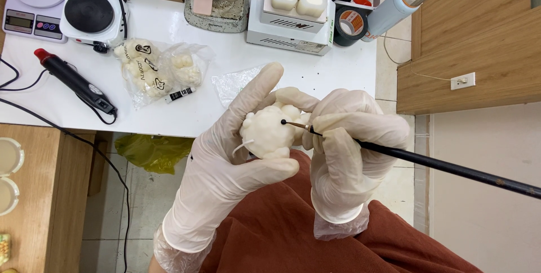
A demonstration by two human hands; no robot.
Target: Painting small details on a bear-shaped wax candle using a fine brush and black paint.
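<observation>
**A little slip could mark the candle**

The left hand (225, 166) wraps its fingers around a white bear-shaped candle (269, 132), held up over the lap. The right hand (349, 154) pinches a thin black dotting tool (428, 163), its tip touching the candle. A wobble could smear the black dot, I think. At 11 o'clock, the white desk (169, 30) holds a hot plate (90, 14), a scale (34, 2) and bagged candles (152, 70). The floor is tiled.

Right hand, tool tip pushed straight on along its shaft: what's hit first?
The right hand aims its thin black tool up-left; the dark tip already sits at the white bumpy wax figure in the left hand. Contact versus hairline gap is unclear.
</observation>
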